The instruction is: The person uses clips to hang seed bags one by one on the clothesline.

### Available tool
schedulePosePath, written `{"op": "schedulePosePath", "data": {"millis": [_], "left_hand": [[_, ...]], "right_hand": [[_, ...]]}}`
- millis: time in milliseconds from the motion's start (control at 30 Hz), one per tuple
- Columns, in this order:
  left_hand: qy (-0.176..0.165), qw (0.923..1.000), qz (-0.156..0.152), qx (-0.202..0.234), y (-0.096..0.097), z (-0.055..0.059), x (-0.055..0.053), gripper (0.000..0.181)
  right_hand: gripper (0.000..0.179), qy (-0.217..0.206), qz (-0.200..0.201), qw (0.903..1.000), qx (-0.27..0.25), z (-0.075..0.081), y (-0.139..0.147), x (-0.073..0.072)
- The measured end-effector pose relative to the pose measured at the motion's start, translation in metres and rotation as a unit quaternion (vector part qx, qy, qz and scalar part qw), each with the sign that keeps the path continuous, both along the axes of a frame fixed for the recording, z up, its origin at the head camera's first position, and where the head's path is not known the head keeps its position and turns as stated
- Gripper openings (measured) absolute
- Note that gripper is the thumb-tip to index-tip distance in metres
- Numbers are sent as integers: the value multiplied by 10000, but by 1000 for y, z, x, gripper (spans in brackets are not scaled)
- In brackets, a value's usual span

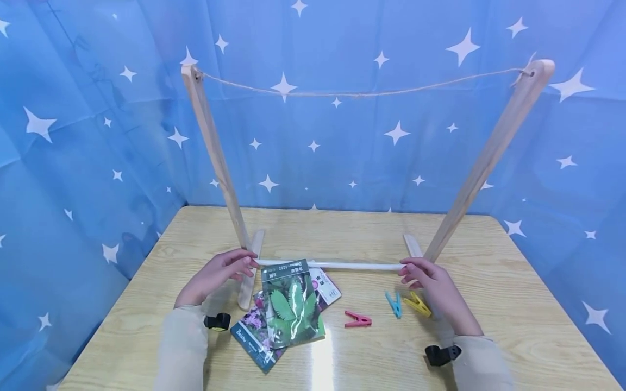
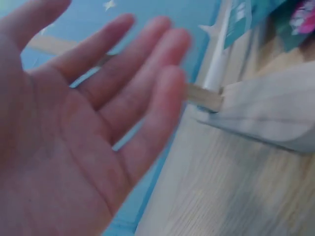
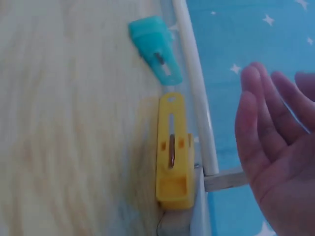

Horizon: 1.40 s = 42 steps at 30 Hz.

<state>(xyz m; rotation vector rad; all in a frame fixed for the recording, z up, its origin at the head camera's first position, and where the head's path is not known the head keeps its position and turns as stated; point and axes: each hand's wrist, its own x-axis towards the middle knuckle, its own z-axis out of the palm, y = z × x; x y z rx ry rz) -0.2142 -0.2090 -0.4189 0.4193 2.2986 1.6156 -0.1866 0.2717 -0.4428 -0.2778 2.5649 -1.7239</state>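
A wooden stand with two posts carries a string (image 1: pixel 362 94) across its top and a white rod (image 1: pixel 357 266) low between its feet. At the rod's left end is my left hand (image 1: pixel 220 275), fingers loosely extended and an open palm showing in the left wrist view. My right hand (image 1: pixel 435 285) is by the rod's other end, its fingers slightly bent with nothing in the palm. Seed packets lie overlapped on the table; the top one, a green leaf packet (image 1: pixel 293 309), covers part of the rod. Near my right hand are a yellow clothespin (image 3: pixel 175 152) and a teal clothespin (image 3: pixel 153 44).
The left post (image 1: pixel 215 146) and right post (image 1: pixel 489 157) rise from wooden feet on the table (image 1: pixel 381 358). A pink clothespin (image 1: pixel 358 319) lies right of the packets. A blue star-patterned curtain (image 1: pixel 332 168) surrounds the table's back and sides.
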Motion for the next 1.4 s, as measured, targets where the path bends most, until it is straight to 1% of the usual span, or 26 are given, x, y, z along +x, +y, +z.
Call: {"op": "schedulePosePath", "data": {"millis": [67, 100, 167, 200, 267, 333, 433, 500, 567, 667, 767, 867, 1000, 1100, 1200, 1267, 1400], "left_hand": [[-125, 9999, -3, 52, -6, 0, 0, 40], [-133, 9999, 29, 92, -8, -3, -1, 42], [-122, 9994, 105, 307, -13, -13, -5, 44], [-114, 9990, 151, 405, -13, -14, -4, 44], [-106, 9981, 149, 589, -13, -17, -5, 45], [-145, 9974, 62, 700, -13, -21, -7, 45], [-230, 9968, -100, 755, -12, -25, -10, 45], [-243, 9967, -136, 761, -12, -27, -11, 45], [-264, 9968, -102, 750, -13, -27, -11, 45], [-309, 9974, -60, 645, -14, -27, -9, 43], [-366, 9978, -55, 558, -14, -24, -6, 41], [-396, 9980, -68, 497, -10, -15, -3, 41], [-468, 9984, 3, 310, -5, -2, 3, 41], [-521, 9984, 6, 212, -2, 2, 4, 42], [-544, 9983, -72, 182, 0, 2, 2, 43], [-552, 9983, -105, 153, 1, -2, -1, 44], [-471, 9987, -143, 103, 2, -13, -7, 45]], "right_hand": [[40, -90, 46, 9999, -56, 0, -3, -3], [41, -130, 77, 9999, -74, 0, -3, -4], [42, -189, 150, 9997, -48, 1, -3, -7], [43, -214, 172, 9996, -23, 1, -2, -8], [44, -241, 194, 9995, 1, 2, -1, -11], [44, -241, 170, 9996, 51, 2, 1, -13], [44, -245, 126, 9996, 104, 2, 1, -15], [45, -310, 134, 9993, 161, 0, 1, -16], [45, -441, 187, 9986, 213, -2, 0, -17], [44, -649, 259, 9969, 354, -5, -1, -16], [43, -780, 300, 9954, 465, -7, -2, -15], [45, -859, 320, 9945, 507, -9, -1, -14], [45, -947, 373, 9932, 574, -10, 1, -15], [44, -996, 409, 9922, 628, -10, 1, -15], [44, -1030, 428, 9916, 652, -10, 2, -14], [44, -1035, 457, 9914, 655, -9, 2, -14], [44, -1067, 483, 9912, 623, -9, 1, -14]]}}
